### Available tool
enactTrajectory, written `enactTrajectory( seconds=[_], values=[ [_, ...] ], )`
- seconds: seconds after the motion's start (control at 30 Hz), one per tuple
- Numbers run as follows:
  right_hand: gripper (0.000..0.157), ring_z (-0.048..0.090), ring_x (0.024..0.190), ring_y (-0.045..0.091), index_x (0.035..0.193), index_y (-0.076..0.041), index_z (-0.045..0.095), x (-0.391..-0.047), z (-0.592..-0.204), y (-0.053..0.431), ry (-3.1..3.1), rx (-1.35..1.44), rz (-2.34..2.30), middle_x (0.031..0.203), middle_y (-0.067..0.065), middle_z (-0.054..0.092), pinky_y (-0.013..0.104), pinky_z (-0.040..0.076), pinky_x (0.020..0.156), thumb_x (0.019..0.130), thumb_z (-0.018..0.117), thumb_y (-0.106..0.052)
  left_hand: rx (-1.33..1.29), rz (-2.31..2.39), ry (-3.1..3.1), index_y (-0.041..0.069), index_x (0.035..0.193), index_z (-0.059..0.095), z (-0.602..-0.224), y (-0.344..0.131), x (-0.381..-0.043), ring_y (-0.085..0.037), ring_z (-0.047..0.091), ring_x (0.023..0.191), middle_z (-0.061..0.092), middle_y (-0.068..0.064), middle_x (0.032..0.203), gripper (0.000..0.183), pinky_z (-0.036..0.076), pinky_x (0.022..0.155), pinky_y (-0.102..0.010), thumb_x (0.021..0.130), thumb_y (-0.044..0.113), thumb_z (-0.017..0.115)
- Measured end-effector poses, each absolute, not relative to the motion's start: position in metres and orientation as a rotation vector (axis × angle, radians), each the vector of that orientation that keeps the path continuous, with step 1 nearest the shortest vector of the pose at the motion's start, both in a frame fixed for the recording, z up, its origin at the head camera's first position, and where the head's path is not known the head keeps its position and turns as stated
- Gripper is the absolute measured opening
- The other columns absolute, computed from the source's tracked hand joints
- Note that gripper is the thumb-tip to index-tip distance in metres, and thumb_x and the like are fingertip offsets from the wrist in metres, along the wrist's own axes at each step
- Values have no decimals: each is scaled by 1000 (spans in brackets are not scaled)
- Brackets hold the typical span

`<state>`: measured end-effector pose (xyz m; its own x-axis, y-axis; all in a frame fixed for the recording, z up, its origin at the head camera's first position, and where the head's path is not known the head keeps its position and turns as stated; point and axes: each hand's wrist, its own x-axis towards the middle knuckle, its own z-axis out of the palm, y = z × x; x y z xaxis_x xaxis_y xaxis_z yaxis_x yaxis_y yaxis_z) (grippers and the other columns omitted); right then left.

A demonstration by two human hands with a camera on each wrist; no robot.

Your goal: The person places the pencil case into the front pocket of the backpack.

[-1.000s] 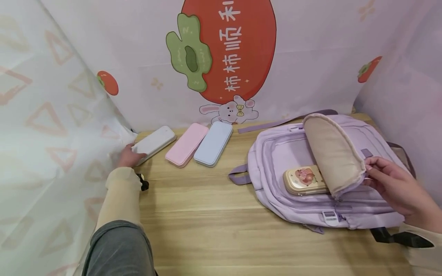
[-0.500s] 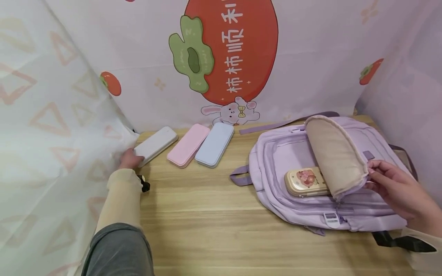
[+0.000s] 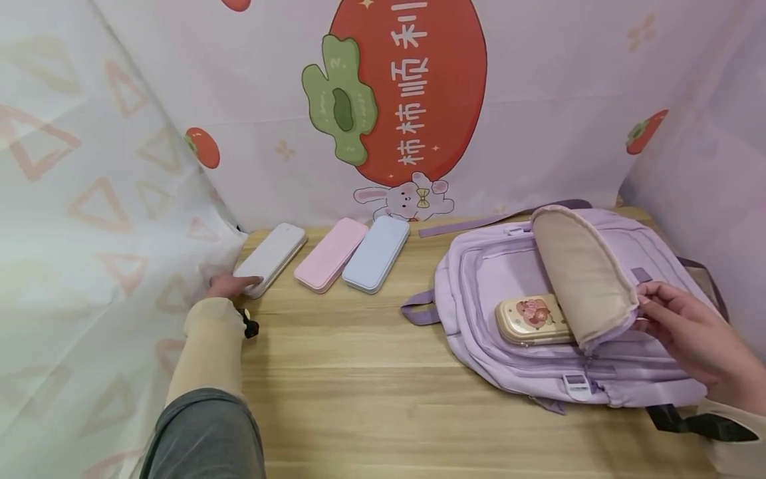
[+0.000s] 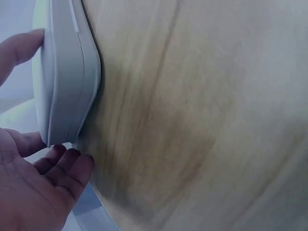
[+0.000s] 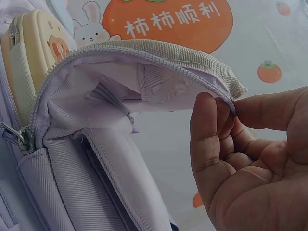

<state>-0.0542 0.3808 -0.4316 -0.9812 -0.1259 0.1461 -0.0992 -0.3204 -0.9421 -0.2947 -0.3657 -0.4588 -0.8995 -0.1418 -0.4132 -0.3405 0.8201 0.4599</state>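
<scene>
At the far left of the table lies a white pencil case (image 3: 272,256). My left hand (image 3: 229,286) is at its near end. In the left wrist view one finger (image 4: 24,48) touches the lid, while the other fingers lie loosely bent by the end. At the right, a lilac backpack (image 3: 473,332) lies with its front pocket unzipped. My right hand (image 3: 688,326) pinches the edge of the pocket flap (image 3: 583,273) between thumb and fingertips, holding it raised. A cream pencil case (image 3: 529,319) with a printed picture sits in the pocket, partly hidden by the flap.
A pink pencil case (image 3: 331,255) and a light blue pencil case (image 3: 377,254) lie close together near the back of the wooden table (image 3: 359,386). A purple strap (image 3: 467,226) trails behind the backpack. Printed cloth (image 3: 257,86) hangs along the back and sides.
The near end of the white pencil case has swung a little to the right. My left index finger now reaches across that end. The right hand keeps hold of the flap; the view has shifted slightly.
</scene>
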Motion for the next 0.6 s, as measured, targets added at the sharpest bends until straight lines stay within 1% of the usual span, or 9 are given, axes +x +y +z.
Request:
enactTrajectory(
  seconds=[0.07,0.13,0.23,0.3,0.4,0.5,0.6],
  values=[
    [32,64,87,12,113,-5,61,-52,-433,381,1815,-294,-2531,97,5,62,21,54,74,109,33,9,-375,782,2622,-28,147,13,-459,-365,-294,-51,31,136,21,-48,150,107,29,117,-55,95,51,63],
    [32,64,86,12,113,-6,61,-50,-434,382,1803,-289,-2540,97,5,63,21,55,74,109,33,8,-387,848,2613,-25,149,7,-460,-363,-294,-50,29,140,20,-46,152,110,27,118,-55,95,51,65],
    [32,64,87,12,113,-5,61,-48,-436,382,1802,-295,-2543,98,5,63,21,55,74,109,33,8,-400,987,2626,-20,151,1,-463,-360,-293,-51,24,145,17,-44,154,109,24,120,-54,94,43,70],
    [31,64,87,12,114,-5,61,-48,-436,382,1808,-298,-2539,98,5,63,20,54,75,109,33,8,-426,1076,2638,-17,150,0,-465,-359,-291,-51,22,146,16,-44,154,107,23,120,-54,93,37,72],
    [32,64,87,11,114,-6,61,-49,-436,381,1830,-289,-2523,98,5,62,20,54,74,109,33,8,-464,1163,2652,-14,151,3,-469,-359,-288,-50,22,146,17,-42,155,101,23,121,-53,93,29,73],
    [32,63,87,11,113,-7,61,-49,-434,381,1861,-266,-2502,98,4,61,20,54,74,109,33,8,-492,1231,2654,-14,153,4,-473,-361,-285,-49,21,147,17,-41,157,97,21,122,-52,94,22,72],
    [32,63,86,10,112,-8,61,-50,-433,380,1883,-239,-2488,97,4,61,19,54,73,109,33,8,-539,1350,2642,-15,154,9,-477,-363,-284,-47,23,148,19,-38,158,91,22,122,-50,94,14,71]
  ],
)
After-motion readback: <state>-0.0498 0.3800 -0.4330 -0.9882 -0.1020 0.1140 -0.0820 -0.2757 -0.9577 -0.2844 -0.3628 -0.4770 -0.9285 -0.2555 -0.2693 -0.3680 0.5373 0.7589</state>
